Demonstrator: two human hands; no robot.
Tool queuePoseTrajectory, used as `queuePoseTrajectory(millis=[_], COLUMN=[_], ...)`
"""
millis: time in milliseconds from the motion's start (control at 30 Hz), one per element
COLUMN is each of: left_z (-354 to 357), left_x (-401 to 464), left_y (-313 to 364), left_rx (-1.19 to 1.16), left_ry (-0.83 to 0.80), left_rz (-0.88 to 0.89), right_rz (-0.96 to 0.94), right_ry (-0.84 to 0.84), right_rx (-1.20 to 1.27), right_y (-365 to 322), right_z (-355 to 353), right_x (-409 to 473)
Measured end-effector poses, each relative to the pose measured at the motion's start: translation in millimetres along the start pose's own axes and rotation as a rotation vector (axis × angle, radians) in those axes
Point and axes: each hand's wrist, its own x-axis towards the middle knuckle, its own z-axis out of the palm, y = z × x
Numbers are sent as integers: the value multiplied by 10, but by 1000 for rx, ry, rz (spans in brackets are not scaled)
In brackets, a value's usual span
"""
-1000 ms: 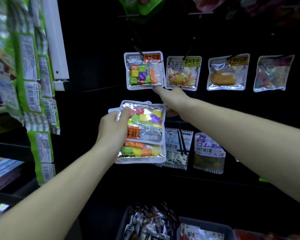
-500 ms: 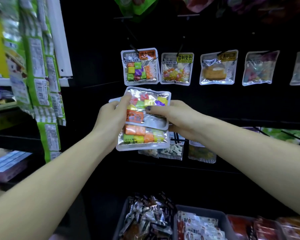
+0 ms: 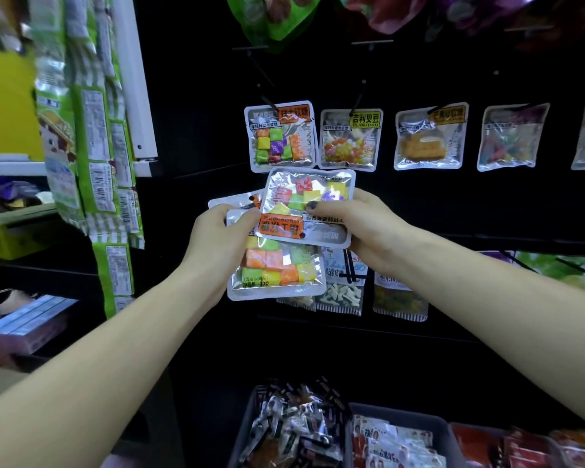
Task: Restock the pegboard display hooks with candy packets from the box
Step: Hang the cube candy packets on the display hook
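My left hand grips a small stack of silver candy packets with coloured square sweets. My right hand pinches the top packet, which is turned upside down, with its orange label at the lower edge. Just above, a matching packet hangs on a black pegboard hook. The stack is held in front of the lower row of hooks and hides part of it.
More packets hang to the right: jelly beans, a yellow sweet, a pale one. Green packet strips hang at the left by a white post. Grey bins of packets sit at the bottom.
My right hand came down from the hanging packet and took hold of the top packet of the stack. The stack rose a little toward the upper row.
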Motion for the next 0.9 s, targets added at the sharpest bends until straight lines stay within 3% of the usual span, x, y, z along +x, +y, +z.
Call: queuePoseTrajectory(millis=[267, 633, 900], left_z=[32, 32, 153], left_x=[-17, -91, -221], left_y=[2, 9, 124], left_rx=[13, 89, 23], left_ry=[-21, -9, 16], left_rz=[63, -17, 26], right_rz=[22, 24, 79], right_ry=[76, 232, 283], right_rx=[-146, -31, -276], right_y=[-83, -38, 239], right_z=[-57, -159, 77], right_x=[-75, -140, -401])
